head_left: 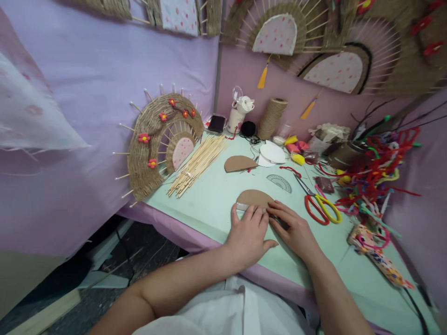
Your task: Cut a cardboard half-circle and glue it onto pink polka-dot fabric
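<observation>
The person's left hand [248, 232] lies flat, grip released, fingers spread & pressing a clear ruler [243, 206] onto a brown card half-disc [254, 196] near the front edge of the mint tabletop [209, 204]. Most of the ruler & the half-disc's lower edge are hidden under the hands. The right hand [294, 229], just beside the left, has its grip clenched round a thin dark tool [280, 222]. Only a short bit shows, so pen vs. pencil can't be told, & its tip is covered by fingers.

Counts:
- **Brown card:** 2 pcs, w/ the 2nd half-disc [239, 163] lying farther back.
- **White card shapes [273, 152]:** stacked behind that, no. unclear.
- **Protractor [279, 182]:** 1.
- **Scissors [319, 205]:** 1 pair, red & yellow handles, just right of the hands.
- **Bamboo sticks [199, 163]:** 1 bundle, too many to count.
- **Woven fan [157, 139]:** 1, leaning at the tabletop's left end.
- **Twine spool [273, 117]:** 1, at the back wall.
- **Pipe cleaners [377, 174]:** a tangle at right, can't be counted.

The fans hung on the wall [275, 32] are cut off by the top edge.
</observation>
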A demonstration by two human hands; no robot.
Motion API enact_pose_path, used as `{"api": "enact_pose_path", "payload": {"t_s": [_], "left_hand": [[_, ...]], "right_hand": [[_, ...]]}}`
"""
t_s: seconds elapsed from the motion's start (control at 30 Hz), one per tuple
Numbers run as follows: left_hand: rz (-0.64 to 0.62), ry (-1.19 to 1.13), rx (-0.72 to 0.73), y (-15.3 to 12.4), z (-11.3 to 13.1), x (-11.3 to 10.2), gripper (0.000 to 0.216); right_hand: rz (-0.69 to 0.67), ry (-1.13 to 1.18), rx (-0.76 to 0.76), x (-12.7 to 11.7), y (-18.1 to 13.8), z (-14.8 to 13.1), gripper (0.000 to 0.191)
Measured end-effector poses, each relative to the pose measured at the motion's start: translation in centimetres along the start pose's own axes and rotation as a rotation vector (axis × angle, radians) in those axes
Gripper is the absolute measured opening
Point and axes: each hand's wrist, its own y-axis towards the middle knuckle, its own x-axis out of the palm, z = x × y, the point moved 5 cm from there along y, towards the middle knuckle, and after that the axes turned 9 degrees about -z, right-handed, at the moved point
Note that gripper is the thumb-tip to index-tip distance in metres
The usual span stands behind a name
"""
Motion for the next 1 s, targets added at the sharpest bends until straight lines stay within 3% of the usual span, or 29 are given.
{"api": "enact_pose_path", "payload": {"t_s": [1.0], "left_hand": [[-0.017,0.008,0.033,0.30,0.06,0.18,0.060]], "right_hand": [[0.032,-0.028,-0.026,0.18,-0.10,0.12,0.025]]}}
